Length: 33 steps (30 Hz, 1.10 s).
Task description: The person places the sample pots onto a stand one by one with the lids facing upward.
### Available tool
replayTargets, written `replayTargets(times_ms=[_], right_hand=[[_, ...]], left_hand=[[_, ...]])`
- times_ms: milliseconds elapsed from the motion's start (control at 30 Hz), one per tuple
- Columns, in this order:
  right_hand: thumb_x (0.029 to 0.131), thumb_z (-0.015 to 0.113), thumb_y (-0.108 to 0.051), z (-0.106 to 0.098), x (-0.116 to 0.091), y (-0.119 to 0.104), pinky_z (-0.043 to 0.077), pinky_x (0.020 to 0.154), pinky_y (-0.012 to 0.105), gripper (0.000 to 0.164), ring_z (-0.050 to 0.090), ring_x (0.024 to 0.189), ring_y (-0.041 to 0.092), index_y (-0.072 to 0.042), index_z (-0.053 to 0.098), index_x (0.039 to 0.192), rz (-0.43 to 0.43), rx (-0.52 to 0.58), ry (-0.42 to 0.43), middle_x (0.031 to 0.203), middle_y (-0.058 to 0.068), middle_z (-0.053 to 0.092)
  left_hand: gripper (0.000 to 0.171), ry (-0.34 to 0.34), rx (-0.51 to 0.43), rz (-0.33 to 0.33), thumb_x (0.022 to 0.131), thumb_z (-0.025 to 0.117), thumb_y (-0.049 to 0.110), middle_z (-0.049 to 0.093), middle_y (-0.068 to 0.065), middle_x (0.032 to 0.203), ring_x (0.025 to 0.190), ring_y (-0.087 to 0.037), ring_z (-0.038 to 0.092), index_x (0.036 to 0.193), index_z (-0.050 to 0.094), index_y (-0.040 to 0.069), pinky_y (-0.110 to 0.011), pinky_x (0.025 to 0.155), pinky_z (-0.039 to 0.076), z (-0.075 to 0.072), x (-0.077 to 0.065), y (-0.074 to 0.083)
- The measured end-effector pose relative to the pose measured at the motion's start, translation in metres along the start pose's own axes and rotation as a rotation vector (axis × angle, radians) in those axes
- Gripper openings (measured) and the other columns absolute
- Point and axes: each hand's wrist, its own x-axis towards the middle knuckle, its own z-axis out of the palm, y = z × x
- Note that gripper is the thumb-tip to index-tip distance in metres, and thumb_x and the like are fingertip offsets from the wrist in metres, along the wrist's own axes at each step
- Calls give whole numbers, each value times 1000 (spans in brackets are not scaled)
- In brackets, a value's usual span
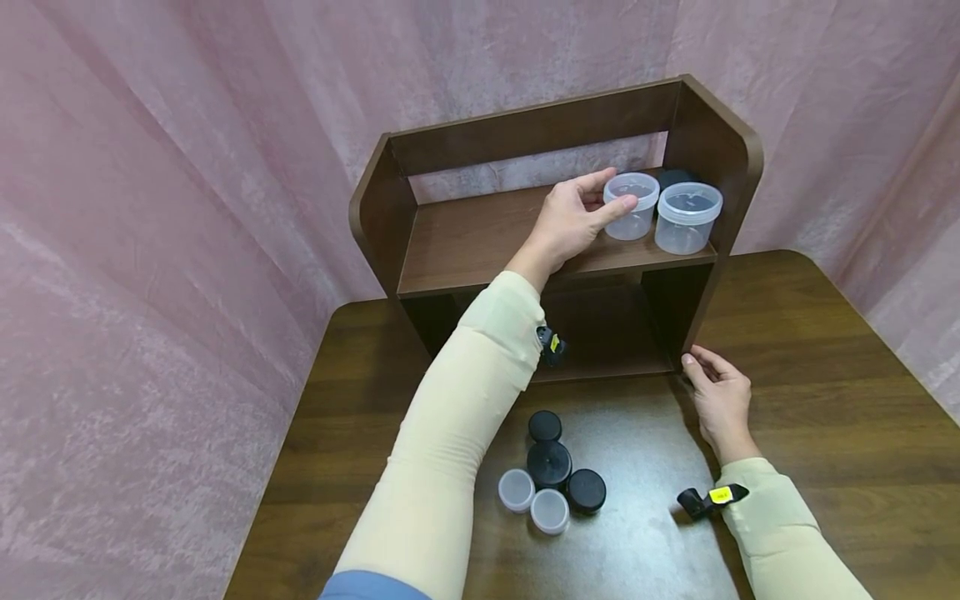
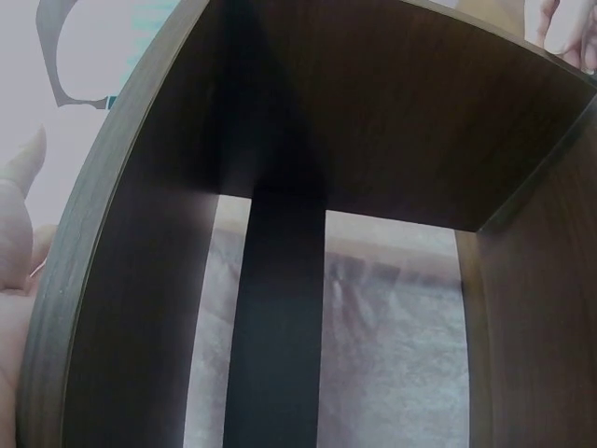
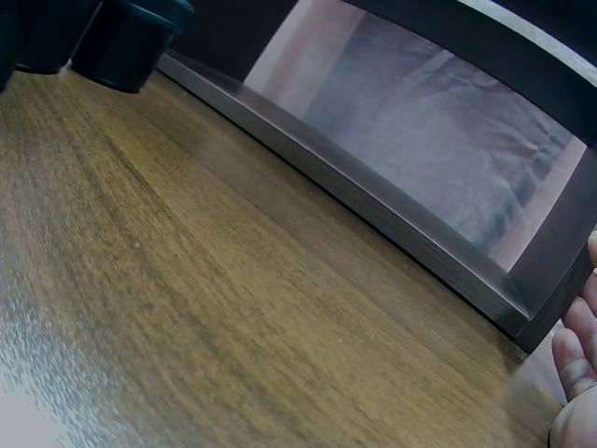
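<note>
My left hand (image 1: 573, 212) holds a clear plastic jar (image 1: 628, 227) with a translucent lid between thumb and fingers, at the right part of the upper board of a brown wooden shelf (image 1: 472, 237). Just right of it stands a larger-looking clear jar (image 1: 684, 235), and a dark round thing (image 1: 677, 177) is partly hidden behind them. In the left wrist view the side panel covers most of the left hand (image 2: 14, 252). Low down, my right hand (image 1: 723, 408) touches the shelf's bottom right corner with thumb and fingertips, its fingers loosely bent, as the right wrist view also shows.
On the brown table (image 1: 315, 475) before the shelf, several small jars stand grouped: black ones (image 1: 549, 463) (image 3: 126, 42) and translucent-lidded ones (image 1: 550, 511). The shelf's lower compartment (image 1: 600, 333) lies in shadow under the upper board. A pink curtain (image 1: 187, 250) hangs behind.
</note>
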Motion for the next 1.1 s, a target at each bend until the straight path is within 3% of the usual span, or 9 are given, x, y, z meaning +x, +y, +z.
replayTargets(times_ms=[300, 700, 1100], right_hand=[[84, 73, -4, -2, 1, 3, 49, 67, 10, 23, 61, 79, 5, 2, 71, 107, -3, -4, -2, 83, -7, 69], [85, 72, -5, -1, 1, 2, 49, 68, 10, 26, 59, 81, 6, 2, 70, 110, 13, -31, -11, 85, -7, 67], [85, 73, -6, 0, 0, 0, 49, 68, 10, 24, 60, 82, 6, 0, 71, 108, 9, -24, -9, 86, -7, 68]], left_hand=[[63, -17, 72, 11, 89, 69, 32, 64, 2, 119, 101, -3, 59, 144, 45, 14, -10, 83, 45, 2, -2, 1], [64, -27, 84, 13, 90, 68, 33, 63, 3, 119, 101, -3, 59, 146, 43, 14, -10, 82, 45, 1, -1, 2], [70, 52, 73, 35, 86, 73, 34, 58, 5, 127, 106, -1, 56, 145, 43, 13, -11, 86, 45, -2, -13, 3]])
